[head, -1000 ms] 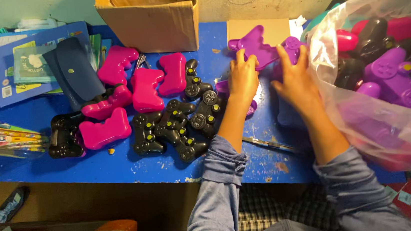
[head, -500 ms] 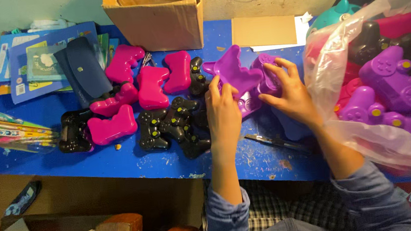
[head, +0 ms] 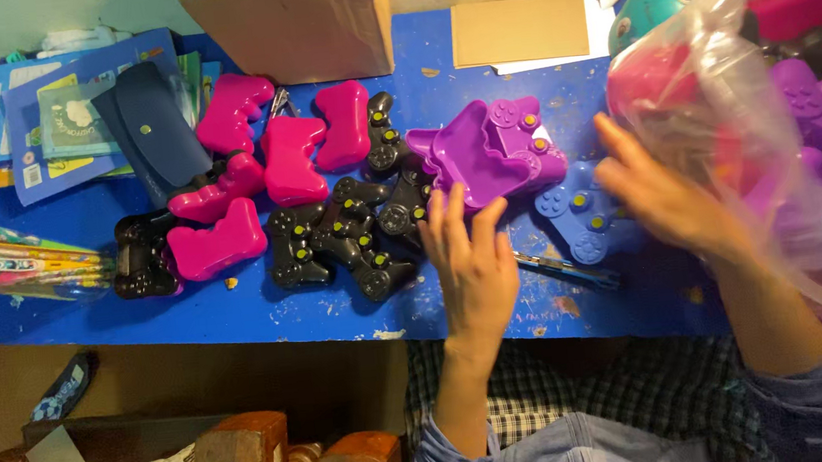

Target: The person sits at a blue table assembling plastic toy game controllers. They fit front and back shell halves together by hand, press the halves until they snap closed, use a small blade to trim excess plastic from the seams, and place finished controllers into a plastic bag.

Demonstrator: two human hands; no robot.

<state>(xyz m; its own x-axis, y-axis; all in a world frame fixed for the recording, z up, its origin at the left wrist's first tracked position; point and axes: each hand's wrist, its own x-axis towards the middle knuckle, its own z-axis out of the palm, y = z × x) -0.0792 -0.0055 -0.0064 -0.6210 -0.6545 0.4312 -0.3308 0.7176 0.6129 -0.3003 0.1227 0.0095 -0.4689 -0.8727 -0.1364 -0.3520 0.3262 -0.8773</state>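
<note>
My left hand (head: 472, 255) lies flat on the blue table (head: 258, 311), fingers apart, its fingertips touching the near edge of a purple controller-shaped shell (head: 474, 153) that lies hollow side up. Another purple shell (head: 522, 130) lies under it. My right hand (head: 657, 195) hovers open and a little blurred beside a clear plastic bag (head: 774, 136), just past a blue controller shell (head: 580, 213). The bag holds purple, pink and black shells. Left of my hands lie several black controller shells (head: 346, 237) and pink ones (head: 289, 160).
A cardboard box (head: 295, 21) stands at the table's back edge, a tan card (head: 518, 30) beside it. Blue booklets and a dark pouch (head: 148, 126) lie at the back left. A packet of coloured pencils (head: 2, 262) overhangs the left edge. A pen-like tool (head: 565, 268) lies between my hands.
Both hands have let go of the purple shell, which now rests on the table. My right hand has moved right toward the bag; my left has drawn back toward me.
</note>
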